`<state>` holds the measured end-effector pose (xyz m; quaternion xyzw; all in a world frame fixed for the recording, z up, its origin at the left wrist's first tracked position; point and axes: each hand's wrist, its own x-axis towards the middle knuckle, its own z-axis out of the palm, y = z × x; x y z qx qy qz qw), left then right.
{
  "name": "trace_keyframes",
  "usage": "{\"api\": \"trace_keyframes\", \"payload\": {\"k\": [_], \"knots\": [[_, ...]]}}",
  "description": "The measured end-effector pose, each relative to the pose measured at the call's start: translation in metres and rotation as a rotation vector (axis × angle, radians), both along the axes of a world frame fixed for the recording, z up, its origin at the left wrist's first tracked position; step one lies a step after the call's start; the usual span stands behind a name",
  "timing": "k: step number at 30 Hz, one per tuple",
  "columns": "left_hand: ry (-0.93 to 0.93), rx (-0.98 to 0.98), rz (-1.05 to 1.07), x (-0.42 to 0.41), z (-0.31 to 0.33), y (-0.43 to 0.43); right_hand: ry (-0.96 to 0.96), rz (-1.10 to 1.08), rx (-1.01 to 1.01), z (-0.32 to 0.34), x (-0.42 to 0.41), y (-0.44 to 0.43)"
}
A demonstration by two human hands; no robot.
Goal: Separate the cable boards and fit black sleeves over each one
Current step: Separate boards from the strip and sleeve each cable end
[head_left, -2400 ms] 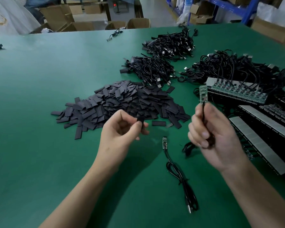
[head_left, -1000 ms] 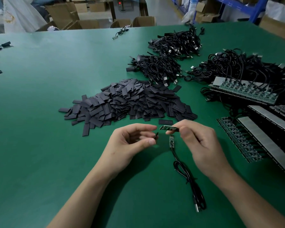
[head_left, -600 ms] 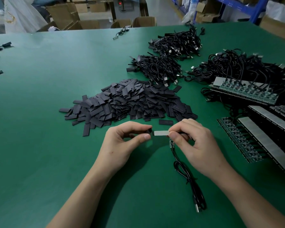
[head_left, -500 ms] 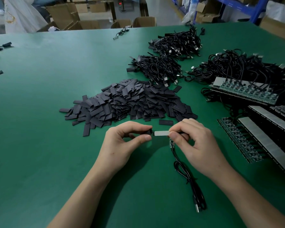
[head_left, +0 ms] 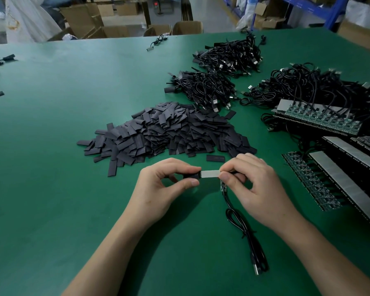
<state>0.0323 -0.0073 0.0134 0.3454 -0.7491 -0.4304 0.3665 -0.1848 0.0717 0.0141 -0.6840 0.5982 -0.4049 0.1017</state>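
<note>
My left hand [head_left: 165, 189] pinches a black sleeve [head_left: 191, 175] between thumb and fingers. My right hand [head_left: 250, 189] pinches a small cable board [head_left: 209, 173], pale side up, held level. The board's left tip meets the sleeve's open end. Below my right hand a second board with its coiled black cable [head_left: 244, 229] lies on the green table [head_left: 51, 189]. A big pile of loose black sleeves [head_left: 169, 133] sits just beyond my hands.
Joined strips of cable boards [head_left: 320, 120] and more strips [head_left: 340, 180] lie at the right. Heaps of black cables [head_left: 203, 88] and a larger cable heap [head_left: 314, 86] fill the far right. A single loose sleeve [head_left: 215, 158] lies near my right hand. Cardboard boxes [head_left: 186, 27] stand behind the table.
My right hand brought the board down from upright to level and turned its pale side up. Both hands closed together until the board tip reached the sleeve; little movement in the last half second.
</note>
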Motion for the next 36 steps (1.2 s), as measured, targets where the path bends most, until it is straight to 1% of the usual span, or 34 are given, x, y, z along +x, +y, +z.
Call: {"api": "trace_keyframes", "payload": {"k": [3, 8, 11, 15, 19, 22, 28, 33, 36], "knots": [[-0.105, -0.113, 0.01, 0.0, -0.001, 0.001, 0.092, -0.018, -0.001, -0.001, 0.0, 0.0], [-0.188, -0.212, 0.025, 0.0, -0.003, 0.002, 0.188, -0.013, -0.004, -0.003, 0.002, 0.0], [-0.209, -0.239, 0.025, 0.0, -0.003, 0.003, 0.171, -0.001, 0.007, -0.004, 0.003, 0.0], [-0.181, -0.236, 0.049, -0.001, -0.002, 0.004, 0.154, 0.008, 0.038, -0.005, 0.003, 0.0], [-0.188, -0.282, -0.007, -0.002, -0.002, 0.006, 0.127, 0.003, 0.06, -0.006, 0.005, 0.0], [-0.177, -0.36, -0.046, -0.005, -0.003, 0.008, 0.1, 0.03, 0.086, -0.008, 0.009, 0.001], [-0.154, -0.48, -0.044, -0.007, -0.008, 0.008, 0.046, 0.031, 0.115, -0.007, 0.01, 0.001], [-0.236, -0.626, -0.031, -0.008, -0.009, 0.009, 0.021, 0.022, 0.143, -0.006, 0.012, 0.001], [-0.255, -0.673, -0.016, -0.011, -0.009, 0.007, -0.001, 0.011, 0.169, -0.005, 0.011, 0.001]]}}
